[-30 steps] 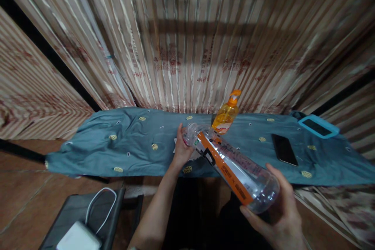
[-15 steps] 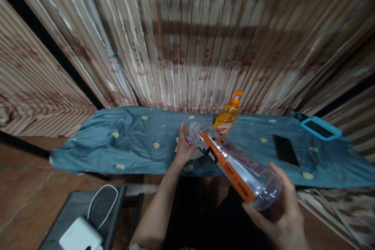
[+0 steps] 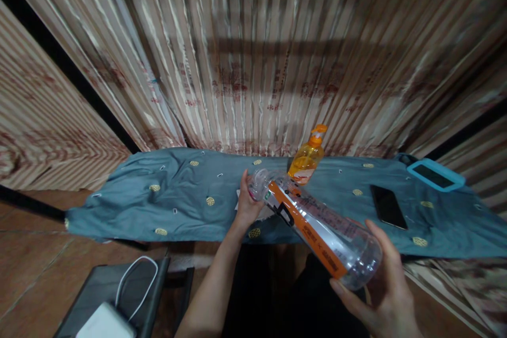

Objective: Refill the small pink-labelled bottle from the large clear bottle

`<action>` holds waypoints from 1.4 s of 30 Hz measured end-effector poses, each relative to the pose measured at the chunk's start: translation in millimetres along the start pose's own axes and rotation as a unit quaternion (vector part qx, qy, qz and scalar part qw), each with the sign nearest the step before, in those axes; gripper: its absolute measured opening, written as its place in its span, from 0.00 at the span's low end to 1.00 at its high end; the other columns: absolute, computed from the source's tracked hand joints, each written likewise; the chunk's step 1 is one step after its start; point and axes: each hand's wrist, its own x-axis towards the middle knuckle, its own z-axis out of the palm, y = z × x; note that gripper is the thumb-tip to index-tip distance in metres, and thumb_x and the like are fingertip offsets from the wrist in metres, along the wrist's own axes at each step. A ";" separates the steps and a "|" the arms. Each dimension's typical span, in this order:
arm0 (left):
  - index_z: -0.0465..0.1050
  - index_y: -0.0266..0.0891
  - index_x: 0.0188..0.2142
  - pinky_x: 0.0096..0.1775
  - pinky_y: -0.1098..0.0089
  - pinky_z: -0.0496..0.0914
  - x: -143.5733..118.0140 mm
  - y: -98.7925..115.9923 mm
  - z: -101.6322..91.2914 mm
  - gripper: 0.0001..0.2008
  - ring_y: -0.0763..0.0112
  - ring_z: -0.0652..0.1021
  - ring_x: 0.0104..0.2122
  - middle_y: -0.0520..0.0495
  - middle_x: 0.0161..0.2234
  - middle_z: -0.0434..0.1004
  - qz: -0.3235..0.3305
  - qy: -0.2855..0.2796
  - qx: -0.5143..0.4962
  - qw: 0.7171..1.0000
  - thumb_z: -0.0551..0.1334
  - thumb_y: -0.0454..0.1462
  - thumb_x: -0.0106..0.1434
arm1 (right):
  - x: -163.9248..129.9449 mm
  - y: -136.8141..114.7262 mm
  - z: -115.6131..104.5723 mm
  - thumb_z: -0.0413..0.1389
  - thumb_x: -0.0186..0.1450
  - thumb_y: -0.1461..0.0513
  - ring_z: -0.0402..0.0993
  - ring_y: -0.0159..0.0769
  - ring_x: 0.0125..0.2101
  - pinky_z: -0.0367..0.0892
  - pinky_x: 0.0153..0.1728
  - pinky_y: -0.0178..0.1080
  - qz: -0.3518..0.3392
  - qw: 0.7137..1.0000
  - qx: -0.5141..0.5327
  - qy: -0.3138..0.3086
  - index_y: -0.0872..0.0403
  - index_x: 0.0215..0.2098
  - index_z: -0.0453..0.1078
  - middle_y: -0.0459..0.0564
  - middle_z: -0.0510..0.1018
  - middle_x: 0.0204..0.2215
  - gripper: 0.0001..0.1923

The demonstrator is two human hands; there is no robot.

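A large clear plastic bottle (image 3: pixel 312 227) with an orange and silver label lies slanted in the air in front of me, its neck up and to the left. My left hand (image 3: pixel 249 205) grips it near the neck; some of those fingers are hidden behind the plastic, and a bit of pink shows beside them. At the bottle's base my right hand (image 3: pixel 380 280) is wrapped round the end, thumb below and fingers above. Beneath the neck, a white sheet of paper (image 3: pixel 264 213) lies on the cloth, partly covered from view. No liquid is visible in the bottle.
Behind the bottle, an orange pump bottle (image 3: pixel 306 161) stands on the blue-green cloth (image 3: pixel 190 179). A black phone (image 3: pixel 388 207) and a light-blue framed device (image 3: pixel 435 175) lie to the right. At lower left, a white charger (image 3: pixel 106 322) with its cable rests on a dark stool (image 3: pixel 89 288). Striped curtains hang behind.
The view has shifted slightly, so the table and its things sit a little lower. Both hands keep their hold on the clear bottle, which has barely moved.
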 end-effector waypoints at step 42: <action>0.47 0.46 0.71 0.66 0.50 0.67 -0.7 7.3 -2.3 0.56 0.52 0.75 0.61 0.37 0.62 0.70 -0.007 0.002 0.026 1.000 0.77 0.39 0.49 | 2.1 7.0 -1.1 0.67 0.61 0.44 0.73 0.64 0.60 0.78 0.52 0.60 -0.057 0.994 -0.097 0.005 0.43 0.78 0.43 0.62 0.61 0.69 0.56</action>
